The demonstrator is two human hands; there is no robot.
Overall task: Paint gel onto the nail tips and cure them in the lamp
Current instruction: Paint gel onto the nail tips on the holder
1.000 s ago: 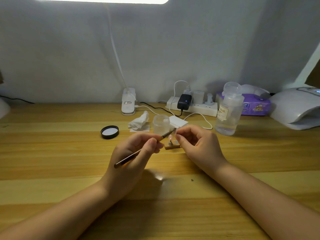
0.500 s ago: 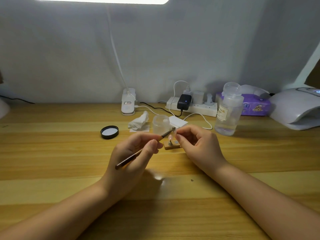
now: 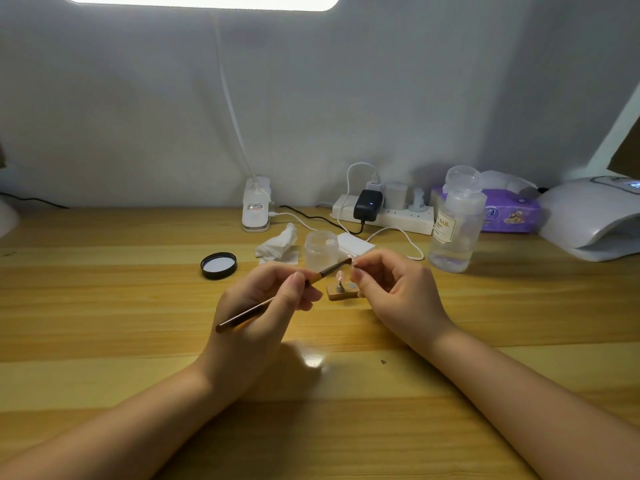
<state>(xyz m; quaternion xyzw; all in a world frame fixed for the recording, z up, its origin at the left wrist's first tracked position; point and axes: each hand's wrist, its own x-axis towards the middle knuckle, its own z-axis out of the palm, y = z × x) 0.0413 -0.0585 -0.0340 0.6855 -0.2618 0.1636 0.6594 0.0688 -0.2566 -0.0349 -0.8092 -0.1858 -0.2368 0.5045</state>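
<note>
L hand [image 3: 266, 306] pinches the brush [image 3: 277, 299] w/ curled fingers, bristle end at the nail tip [image 3: 350, 263], which R hand [image 3: 398, 292] pinches btwn thumb and forefinger over bench [image 3: 104, 341] centre. Small wooden stand [image 3: 341, 292] just below. Open gel jar [image 3: 321, 250] just beyond; black lid [image 3: 219, 265] to left. Curing lamp [image 3: 588, 220] far right.

Bright overhead lamp [image 3: 199, 1], glare on table [image 3: 313, 361], wide-angle edge distortion.
</note>
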